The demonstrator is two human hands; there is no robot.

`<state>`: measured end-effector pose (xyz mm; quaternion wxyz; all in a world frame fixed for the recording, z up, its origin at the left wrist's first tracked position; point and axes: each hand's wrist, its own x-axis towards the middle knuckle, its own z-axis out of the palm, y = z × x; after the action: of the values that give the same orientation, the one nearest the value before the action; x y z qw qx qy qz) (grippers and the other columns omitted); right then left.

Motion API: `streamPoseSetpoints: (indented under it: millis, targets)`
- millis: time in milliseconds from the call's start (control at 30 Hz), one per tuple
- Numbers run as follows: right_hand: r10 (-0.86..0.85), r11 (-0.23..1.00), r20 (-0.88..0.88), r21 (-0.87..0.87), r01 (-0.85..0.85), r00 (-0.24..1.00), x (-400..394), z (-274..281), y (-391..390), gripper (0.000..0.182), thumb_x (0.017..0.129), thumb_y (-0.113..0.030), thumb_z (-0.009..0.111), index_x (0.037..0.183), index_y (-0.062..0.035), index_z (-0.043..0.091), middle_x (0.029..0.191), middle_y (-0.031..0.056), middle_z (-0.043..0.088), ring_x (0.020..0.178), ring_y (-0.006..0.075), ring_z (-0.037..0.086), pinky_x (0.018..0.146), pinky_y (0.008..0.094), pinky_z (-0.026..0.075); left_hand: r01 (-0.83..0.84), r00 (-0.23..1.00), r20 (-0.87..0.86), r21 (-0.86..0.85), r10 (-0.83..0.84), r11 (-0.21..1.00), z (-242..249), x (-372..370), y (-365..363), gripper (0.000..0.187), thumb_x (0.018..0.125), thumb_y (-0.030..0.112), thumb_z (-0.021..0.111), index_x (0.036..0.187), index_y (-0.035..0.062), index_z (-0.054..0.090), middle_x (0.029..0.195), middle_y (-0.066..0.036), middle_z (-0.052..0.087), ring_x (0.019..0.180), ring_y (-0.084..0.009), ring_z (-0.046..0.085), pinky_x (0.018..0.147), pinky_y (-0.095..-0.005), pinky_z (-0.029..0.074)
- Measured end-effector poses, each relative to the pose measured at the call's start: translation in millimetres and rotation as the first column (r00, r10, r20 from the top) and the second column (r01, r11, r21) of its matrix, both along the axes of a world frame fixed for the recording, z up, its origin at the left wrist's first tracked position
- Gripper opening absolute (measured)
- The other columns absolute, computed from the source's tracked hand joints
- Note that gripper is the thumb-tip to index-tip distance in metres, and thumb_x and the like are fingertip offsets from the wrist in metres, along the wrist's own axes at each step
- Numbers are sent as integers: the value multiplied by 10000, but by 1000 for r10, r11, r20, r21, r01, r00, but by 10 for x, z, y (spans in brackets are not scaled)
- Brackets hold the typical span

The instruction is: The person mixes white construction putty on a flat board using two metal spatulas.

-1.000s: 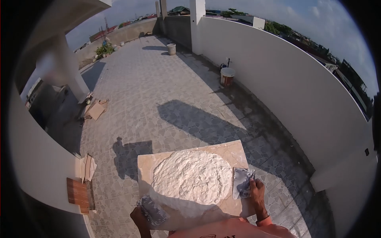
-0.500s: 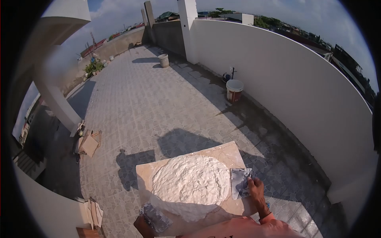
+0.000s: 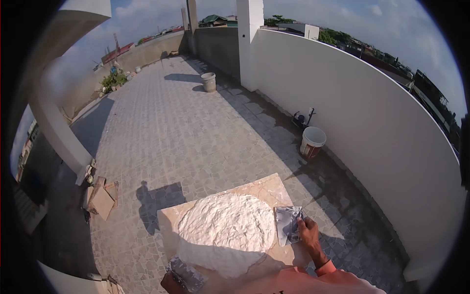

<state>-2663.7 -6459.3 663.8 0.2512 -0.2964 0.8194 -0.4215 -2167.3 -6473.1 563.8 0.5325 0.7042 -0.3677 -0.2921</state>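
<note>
A pale marbled board (image 3: pixel 169 220) lies in front of my body, bearing a wide, lumpy spread of white putty (image 3: pixel 227 223). My right hand (image 3: pixel 308 234) is closed around a flat metal scraper blade (image 3: pixel 289 225) at the board's right edge. At the lower left, my left hand (image 3: pixel 171 284) is partly cut off and shadowed. It grips another putty-smeared scraper (image 3: pixel 186 274) near the board's near left corner. What supports the board underneath is hidden.
A white and red bucket (image 3: pixel 313 142) stands by the white wall (image 3: pixel 367 103) on the right. Farther off is a grey bucket (image 3: pixel 209 82). Broken tile pieces (image 3: pixel 104 198) lie beside a pillar (image 3: pixel 61 132) at left, on the tiled floor (image 3: pixel 161 127).
The buckets and tile pieces appear nearer and lower, with the buckets shifted right. The board and both hands shift slightly left in view, keeping about the same arrangement.
</note>
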Motion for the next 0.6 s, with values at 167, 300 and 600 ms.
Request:
streamPoseSetpoints:
  millis: [167,300,600]
  targets:
    - [-85,993,78,-78,91,993,116,155,-980,414,895,-324,584,659,6,499,576,34,460,587,116,416,510,340,354,153,948,265,100,-174,983,573,5,-1489,287,864,108,472,613,-31,463,540,-28,432,525,-108,388,456,-328,293]
    - [-115,993,54,-21,116,992,-6,-95,-1994,410,891,-330,586,668,5,507,586,32,467,598,116,423,524,329,358,169,976,120,89,-179,982,495,-162,-2635,276,869,126,479,613,34,529,568,-38,502,452,-131,449,372,-292,312]
    - [-17,999,111,-43,22,994,238,-145,-4656,404,899,-335,577,713,23,555,612,48,497,613,123,437,543,347,381,39,999,-4,127,-39,991,639,-13,-4914,251,866,131,513,638,32,549,571,-34,511,461,-114,456,380,-277,320]
